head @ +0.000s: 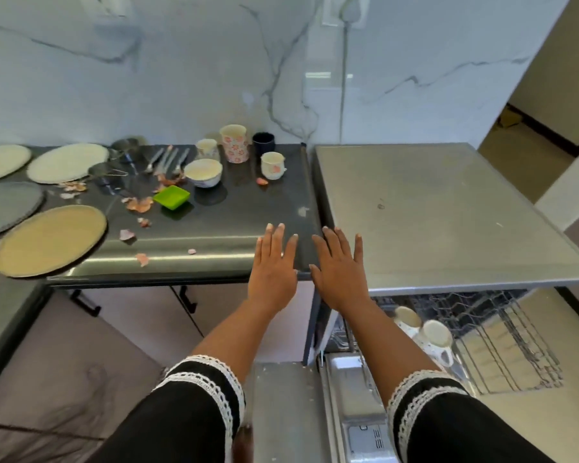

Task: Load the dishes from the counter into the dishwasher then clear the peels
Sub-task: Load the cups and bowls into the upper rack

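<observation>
My left hand (274, 259) and my right hand (340, 262) lie flat, fingers straight, side by side at the front right corner of the dark counter (234, 222); neither holds anything. On the counter stand a white bowl (203, 172), a floral cup (234, 143), a dark cup (263, 142), two small white cups (273, 165) (207, 149), a green square dish (171, 196), cutlery (166, 160) and several plates, the nearest tan (49, 240). Pinkish peels (139, 204) lie scattered among them. Below right, the open dishwasher's rack (502, 335) holds two white mugs (428, 332).
A steel worktop (442, 208) covers the dishwasher, to the right of the counter. The dishwasher door (355, 412) lies open between my forearms. Cabinet doors with black handles (188, 299) sit under the counter. A marble wall stands behind everything.
</observation>
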A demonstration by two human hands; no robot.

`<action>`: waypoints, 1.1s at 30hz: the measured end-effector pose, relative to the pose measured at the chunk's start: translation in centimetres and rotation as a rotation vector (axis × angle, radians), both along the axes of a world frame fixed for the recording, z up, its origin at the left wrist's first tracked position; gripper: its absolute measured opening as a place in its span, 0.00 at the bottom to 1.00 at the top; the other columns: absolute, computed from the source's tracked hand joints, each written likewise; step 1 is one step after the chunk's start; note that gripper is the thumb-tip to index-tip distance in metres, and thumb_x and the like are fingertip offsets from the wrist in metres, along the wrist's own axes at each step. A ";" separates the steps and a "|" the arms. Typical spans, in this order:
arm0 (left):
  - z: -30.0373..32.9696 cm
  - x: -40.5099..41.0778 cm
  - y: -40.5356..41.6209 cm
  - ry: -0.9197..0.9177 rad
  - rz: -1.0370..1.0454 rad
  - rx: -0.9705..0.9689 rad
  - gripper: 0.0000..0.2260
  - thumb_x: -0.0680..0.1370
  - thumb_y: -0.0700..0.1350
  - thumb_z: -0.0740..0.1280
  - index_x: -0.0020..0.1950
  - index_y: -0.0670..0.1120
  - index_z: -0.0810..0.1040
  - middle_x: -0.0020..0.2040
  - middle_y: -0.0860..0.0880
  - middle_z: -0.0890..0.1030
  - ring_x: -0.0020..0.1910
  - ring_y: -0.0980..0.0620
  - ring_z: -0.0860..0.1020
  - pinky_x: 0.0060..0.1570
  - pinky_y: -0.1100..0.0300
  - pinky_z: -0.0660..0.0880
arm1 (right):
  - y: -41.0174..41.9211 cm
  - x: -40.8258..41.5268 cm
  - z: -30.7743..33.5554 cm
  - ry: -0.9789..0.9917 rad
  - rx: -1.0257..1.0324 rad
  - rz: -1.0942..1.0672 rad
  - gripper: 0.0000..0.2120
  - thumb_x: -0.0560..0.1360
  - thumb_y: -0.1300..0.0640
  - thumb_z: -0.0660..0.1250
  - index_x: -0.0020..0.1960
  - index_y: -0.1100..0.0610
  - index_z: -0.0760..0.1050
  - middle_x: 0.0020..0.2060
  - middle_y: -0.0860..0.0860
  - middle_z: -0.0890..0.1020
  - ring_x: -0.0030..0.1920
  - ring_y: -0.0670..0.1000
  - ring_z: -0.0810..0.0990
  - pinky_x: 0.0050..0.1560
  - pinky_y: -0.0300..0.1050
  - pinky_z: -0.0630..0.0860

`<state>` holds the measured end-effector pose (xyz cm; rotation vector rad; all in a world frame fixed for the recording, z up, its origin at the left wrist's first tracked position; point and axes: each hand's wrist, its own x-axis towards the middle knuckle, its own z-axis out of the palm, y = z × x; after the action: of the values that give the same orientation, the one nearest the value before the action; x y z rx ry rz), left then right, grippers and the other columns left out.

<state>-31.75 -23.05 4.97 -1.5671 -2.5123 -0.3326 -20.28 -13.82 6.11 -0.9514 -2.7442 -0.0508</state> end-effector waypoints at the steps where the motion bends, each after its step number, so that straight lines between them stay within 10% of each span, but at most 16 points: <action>1: 0.1 -1.4 -0.5 -0.012 0.021 -0.001 0.32 0.78 0.46 0.65 0.78 0.45 0.56 0.78 0.40 0.50 0.78 0.40 0.43 0.75 0.47 0.42 | -0.1 -1.3 0.2 0.014 -0.013 0.017 0.29 0.78 0.50 0.64 0.76 0.56 0.62 0.76 0.57 0.62 0.77 0.58 0.55 0.74 0.63 0.44; 33: -2.8 -33.6 -1.1 -0.426 0.647 -0.016 0.23 0.79 0.48 0.63 0.74 0.53 0.62 0.78 0.37 0.46 0.77 0.39 0.43 0.71 0.37 0.37 | -0.8 -38.1 -2.9 -0.156 -0.418 0.279 0.26 0.81 0.52 0.57 0.77 0.45 0.54 0.76 0.58 0.58 0.76 0.60 0.55 0.76 0.60 0.50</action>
<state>-65.35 -24.17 2.18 -0.6502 -3.1594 -0.5912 -58.36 -14.66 3.19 -0.6616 -3.0716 0.5369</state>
